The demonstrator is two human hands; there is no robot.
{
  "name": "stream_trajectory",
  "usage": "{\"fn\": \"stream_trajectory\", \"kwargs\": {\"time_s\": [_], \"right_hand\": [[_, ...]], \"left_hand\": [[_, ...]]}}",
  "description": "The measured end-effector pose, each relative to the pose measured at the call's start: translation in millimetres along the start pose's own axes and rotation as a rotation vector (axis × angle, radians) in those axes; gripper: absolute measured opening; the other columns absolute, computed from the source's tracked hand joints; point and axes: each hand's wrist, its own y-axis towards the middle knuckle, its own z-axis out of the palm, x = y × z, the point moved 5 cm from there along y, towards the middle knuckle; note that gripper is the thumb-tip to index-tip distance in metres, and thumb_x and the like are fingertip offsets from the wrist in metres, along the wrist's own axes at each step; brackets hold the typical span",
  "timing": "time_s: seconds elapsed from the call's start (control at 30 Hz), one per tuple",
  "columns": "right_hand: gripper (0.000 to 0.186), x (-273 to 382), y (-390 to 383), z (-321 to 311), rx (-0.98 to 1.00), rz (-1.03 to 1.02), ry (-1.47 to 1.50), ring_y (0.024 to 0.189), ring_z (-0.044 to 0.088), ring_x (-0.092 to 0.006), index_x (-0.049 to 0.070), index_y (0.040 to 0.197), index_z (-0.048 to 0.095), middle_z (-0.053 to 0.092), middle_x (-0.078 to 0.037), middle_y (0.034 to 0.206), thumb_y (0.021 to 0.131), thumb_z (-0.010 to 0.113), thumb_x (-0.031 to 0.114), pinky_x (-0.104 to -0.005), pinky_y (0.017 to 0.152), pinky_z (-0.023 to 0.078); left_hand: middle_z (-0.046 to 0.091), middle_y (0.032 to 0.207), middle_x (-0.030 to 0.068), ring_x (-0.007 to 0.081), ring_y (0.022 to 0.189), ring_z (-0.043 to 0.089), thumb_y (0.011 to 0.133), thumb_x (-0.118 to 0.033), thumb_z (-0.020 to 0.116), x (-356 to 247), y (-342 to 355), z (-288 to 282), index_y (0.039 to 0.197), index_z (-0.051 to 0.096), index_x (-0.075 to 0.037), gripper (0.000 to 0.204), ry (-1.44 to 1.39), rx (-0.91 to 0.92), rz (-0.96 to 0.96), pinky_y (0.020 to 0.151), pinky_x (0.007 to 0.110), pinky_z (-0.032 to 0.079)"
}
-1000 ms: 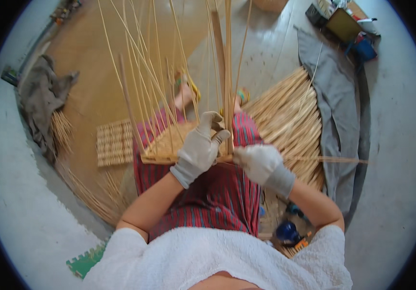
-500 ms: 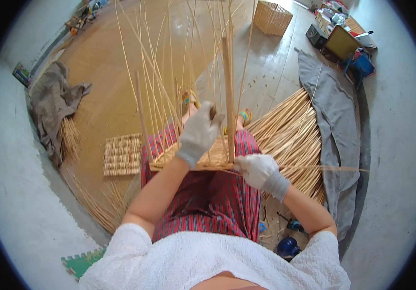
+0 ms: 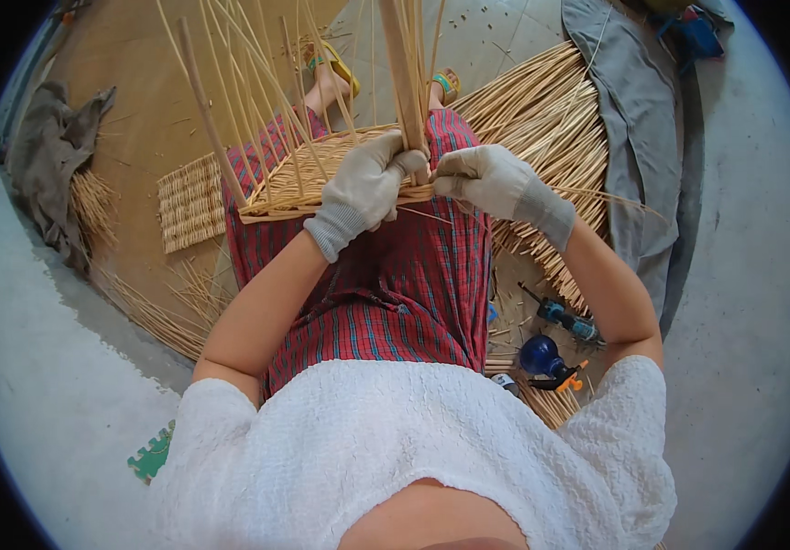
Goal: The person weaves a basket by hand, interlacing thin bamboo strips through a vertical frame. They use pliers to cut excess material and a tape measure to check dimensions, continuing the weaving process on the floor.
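A half-woven wicker basket (image 3: 308,151) rests across my lap, its thin upright stakes rising away from me. My left hand (image 3: 363,188), in a pale work glove with a grey cuff, is closed on the near right corner of the basket, beside the thick wooden corner post (image 3: 399,69). Just to the right of that post, my right hand (image 3: 491,183), gloved the same way, pinches a wicker strand (image 3: 619,199) against the rim. The strand's tail trails out to the right past my wrist. My fingers hide the exact spot where it meets the post.
On the right lies a large bundle of wicker rods (image 3: 541,119) by a grey cloth (image 3: 638,128). A woven panel (image 3: 191,202) is on the floor at left, near another grey cloth (image 3: 51,165). A blue spray bottle (image 3: 541,353) and a power drill (image 3: 560,316) are near my right elbow.
My left hand has come down from among the stakes to the corner beside the post. My right hand stays at that corner with the strand. The view has tilted down towards my lap.
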Motion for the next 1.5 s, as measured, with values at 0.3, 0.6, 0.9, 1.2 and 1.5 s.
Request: {"fn": "stream_trajectory", "kwargs": {"time_s": [0.3,0.6,0.9,1.2,1.5], "right_hand": [[0.032,-6,-13,-21,-0.037,-0.045,-0.235,0.075,0.075,-0.0233,0.006,0.117,0.076,0.076,-0.010,0.083,0.096,0.074,0.031,-0.0394,0.077,0.059],[0.124,-21,54,-30,-0.402,-0.206,-0.472,0.149,0.041,-0.0364,0.013,0.163,0.031,0.040,-0.020,0.162,0.063,0.094,0.052,-0.0441,0.121,0.040],[0.138,9,54,-14,-0.493,-0.472,-0.441,0.152,0.036,-0.0396,0.010,0.163,0.032,0.045,-0.021,0.159,0.049,0.097,0.052,-0.0531,0.126,0.028],[0.053,-11,-37,60,-0.780,-0.605,-0.629,0.091,0.065,-0.0395,0.002,0.127,0.068,0.070,-0.014,0.095,0.075,0.077,0.007,-0.0511,0.086,0.050],[0.044,-65,-55,102,-1.029,-0.440,-0.818,0.111,0.066,-0.0355,0.008,0.126,0.071,0.072,-0.012,0.123,0.083,0.075,0.009,-0.0526,0.106,0.047]], "left_hand": [[0.070,0.100,0.0051,0.0107,0.067,0.065,0.099,-0.008,0.067,2,7,-6,0.132,0.057,-0.005,0.034,0.235,0.246,0.186,0.058,0.028,0.056],[0.069,0.112,0.0070,0.0164,0.110,0.068,0.092,0.001,0.074,10,15,6,0.127,0.058,-0.002,0.038,0.159,0.216,0.128,0.096,0.035,0.059],[0.067,0.096,0.0041,0.0126,0.094,0.063,0.088,-0.016,0.081,-2,-25,-28,0.113,0.065,-0.004,0.032,0.135,-0.036,0.208,0.085,0.032,0.054],[0.067,0.095,0.0052,0.0124,0.086,0.066,0.093,-0.019,0.077,-11,-179,-72,0.110,0.062,-0.005,0.026,0.018,0.027,0.285,0.079,0.032,0.055],[0.065,0.090,0.0114,0.0167,0.059,0.069,0.100,-0.013,0.064,27,-122,-95,0.120,0.047,-0.004,0.028,-0.016,0.160,-0.025,0.049,0.033,0.055]]}}
